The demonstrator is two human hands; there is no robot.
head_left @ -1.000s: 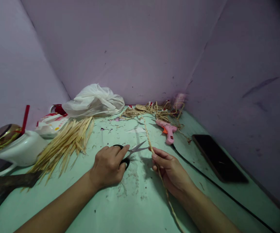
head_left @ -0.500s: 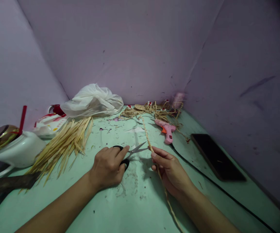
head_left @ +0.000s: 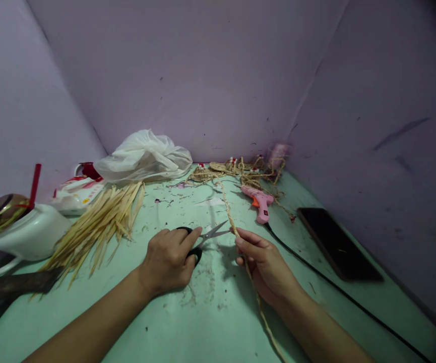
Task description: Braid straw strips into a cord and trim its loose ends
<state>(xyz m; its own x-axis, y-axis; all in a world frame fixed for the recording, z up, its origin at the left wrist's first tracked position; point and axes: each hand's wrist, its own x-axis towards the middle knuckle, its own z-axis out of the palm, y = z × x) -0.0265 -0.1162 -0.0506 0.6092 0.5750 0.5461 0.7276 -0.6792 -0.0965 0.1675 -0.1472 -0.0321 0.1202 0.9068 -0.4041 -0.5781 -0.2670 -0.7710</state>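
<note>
My left hand is closed around the black handles of a pair of scissors. The blades stand apart and point right, their tips close to a braided straw cord. My right hand pinches that cord between thumb and fingers. From the pinch the cord runs away toward the back of the table, and its other part trails down past my right wrist to the bottom edge. Whether a blade touches the cord I cannot tell.
A pink glue gun with a black cable and a phone lie at right. Woven straw pieces with beads lie at the back. Dry straw strips, a plastic bag, a white pot and a dark-bladed tool sit left.
</note>
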